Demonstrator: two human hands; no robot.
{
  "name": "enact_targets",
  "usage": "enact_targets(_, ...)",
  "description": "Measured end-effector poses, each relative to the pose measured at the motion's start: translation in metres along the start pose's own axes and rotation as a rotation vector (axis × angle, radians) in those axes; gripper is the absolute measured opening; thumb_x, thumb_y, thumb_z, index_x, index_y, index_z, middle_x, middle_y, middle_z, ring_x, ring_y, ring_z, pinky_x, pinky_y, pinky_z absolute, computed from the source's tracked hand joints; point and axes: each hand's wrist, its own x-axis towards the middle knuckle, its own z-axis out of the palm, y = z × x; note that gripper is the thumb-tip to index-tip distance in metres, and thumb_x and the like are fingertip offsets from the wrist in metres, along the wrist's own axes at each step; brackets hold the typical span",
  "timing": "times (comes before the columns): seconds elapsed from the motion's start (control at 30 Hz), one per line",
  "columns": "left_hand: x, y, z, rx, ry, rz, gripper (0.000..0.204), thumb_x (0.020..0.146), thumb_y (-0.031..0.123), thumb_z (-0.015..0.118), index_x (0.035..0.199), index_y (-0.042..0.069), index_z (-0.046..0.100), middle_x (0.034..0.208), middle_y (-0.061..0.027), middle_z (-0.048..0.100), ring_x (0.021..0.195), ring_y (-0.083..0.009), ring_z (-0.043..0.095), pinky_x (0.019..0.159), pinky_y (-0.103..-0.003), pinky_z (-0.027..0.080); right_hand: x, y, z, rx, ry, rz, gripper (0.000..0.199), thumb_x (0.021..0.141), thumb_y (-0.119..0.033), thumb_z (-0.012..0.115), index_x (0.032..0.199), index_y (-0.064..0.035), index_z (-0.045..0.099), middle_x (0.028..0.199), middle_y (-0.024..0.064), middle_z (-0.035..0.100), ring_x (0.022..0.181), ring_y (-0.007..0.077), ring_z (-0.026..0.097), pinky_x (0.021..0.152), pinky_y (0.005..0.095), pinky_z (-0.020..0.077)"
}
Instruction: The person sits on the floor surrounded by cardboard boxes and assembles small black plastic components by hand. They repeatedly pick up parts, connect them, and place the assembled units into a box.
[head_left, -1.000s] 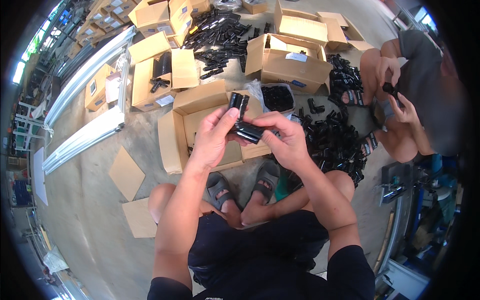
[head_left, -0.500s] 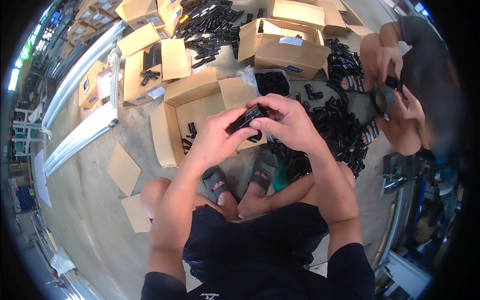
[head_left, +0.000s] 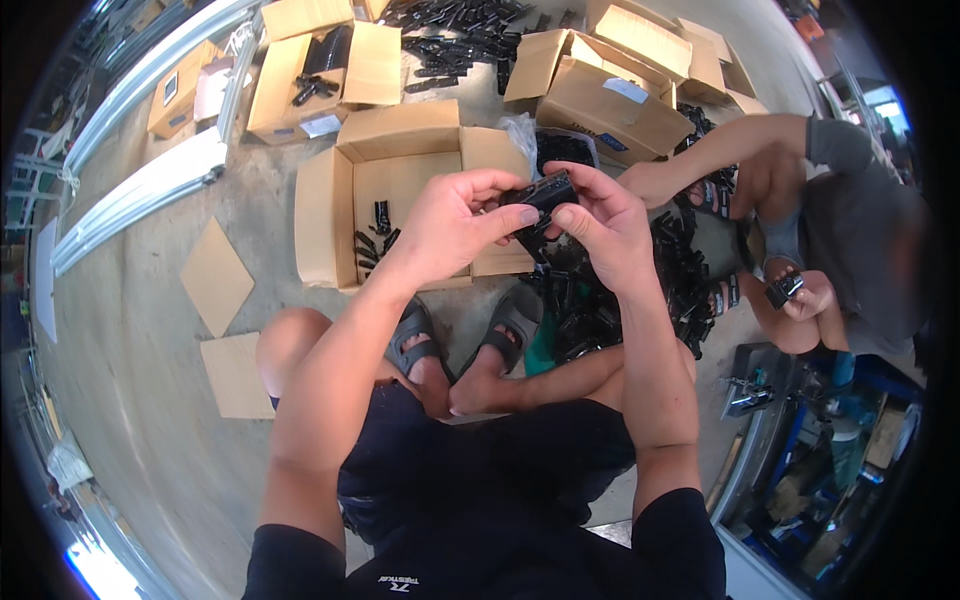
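Both my hands hold one glossy black pipe fitting (head_left: 552,194) in front of me, above the space between an open carton and a heap. My left hand (head_left: 455,222) pinches its left end with thumb and fingers. At the other end, my right hand (head_left: 608,222) grips it, thumb in front and fingers behind. Just left of it stands the open cardboard box (head_left: 318,225), with several black fittings (head_left: 372,248) lying on its bottom. A large heap of similar black fittings (head_left: 590,315) spreads on the floor below and right of my right hand.
A co-worker (head_left: 850,230) squats at the right, holding a black fitting (head_left: 785,290) and reaching one arm toward the heap. More open cartons (head_left: 620,105) and another fitting pile (head_left: 440,50) lie beyond. Cardboard sheets (head_left: 217,275) and long white profiles (head_left: 150,210) are at the left.
My hands have turned the fitting so more of its long side shows. The co-worker's hands have parted; one now reaches toward the heap. The whole view has shifted somewhat.
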Motion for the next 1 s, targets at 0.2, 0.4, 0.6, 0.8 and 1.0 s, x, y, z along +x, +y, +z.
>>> enact_targets(0.2, 0.002, -0.008, 0.004, -0.059, 0.038, -0.053, 0.031, 0.097, 0.011, 0.072, 0.124, -0.002, 0.066, 0.106, -0.0059, 0.073, 0.090, -0.0089, 0.067, 0.076, -0.025, 0.057, 0.003, 0.009, 0.009, -0.058, 0.212, 0.085, 0.042, 0.095, -0.015, 0.077, 0.129, 0.0048, 0.063, 0.100, 0.0044, 0.071, 0.083, 0.0081, 0.065, 0.069, 0.0228, 0.0549)
enact_targets(0.4, 0.005, -0.011, 0.007, -0.102, 0.045, -0.052, 0.032, 0.097, 0.011, 0.073, 0.125, -0.001, 0.064, 0.108, -0.0055, 0.073, 0.090, -0.0088, 0.066, 0.076, -0.026, 0.056, 0.003, 0.013, -0.003, 0.022, 0.227, 0.103, 0.037, 0.095, -0.018, 0.078, 0.124, 0.0020, 0.066, 0.097, 0.0040, 0.072, 0.080, 0.0088, 0.065, 0.065, 0.0222, 0.0521)
enact_targets(0.6, 0.002, -0.008, 0.011, -0.051, 0.032, -0.030, 0.034, 0.096, 0.010, 0.074, 0.126, -0.002, 0.064, 0.111, -0.0060, 0.073, 0.092, -0.0086, 0.065, 0.076, -0.026, 0.056, 0.002, 0.009, 0.000, 0.009, 0.199, 0.047, 0.032, 0.093, -0.018, 0.079, 0.116, 0.0002, 0.067, 0.098, 0.0032, 0.072, 0.081, 0.0076, 0.066, 0.065, 0.0213, 0.0515)
enact_targets(0.8, 0.001, -0.007, 0.011, 0.102, 0.028, -0.008, 0.035, 0.094, 0.010, 0.076, 0.126, -0.002, 0.066, 0.109, -0.0059, 0.073, 0.089, -0.0082, 0.065, 0.076, -0.026, 0.056, -0.001, 0.005, 0.002, -0.006, 0.205, 0.046, 0.033, 0.092, -0.016, 0.080, 0.116, 0.0019, 0.066, 0.095, 0.0039, 0.072, 0.078, 0.0054, 0.063, 0.064, 0.0210, 0.0509)
enact_targets(1.0, -0.002, -0.005, 0.011, 0.187, 0.010, 0.027, 0.035, 0.094, 0.009, 0.075, 0.126, -0.003, 0.066, 0.105, -0.0051, 0.073, 0.086, -0.0072, 0.065, 0.075, -0.025, 0.056, -0.001, 0.001, 0.001, -0.052, 0.194, 0.063, 0.034, 0.091, -0.015, 0.081, 0.115, 0.0026, 0.066, 0.094, 0.0034, 0.072, 0.076, 0.0043, 0.062, 0.061, 0.0194, 0.0493)
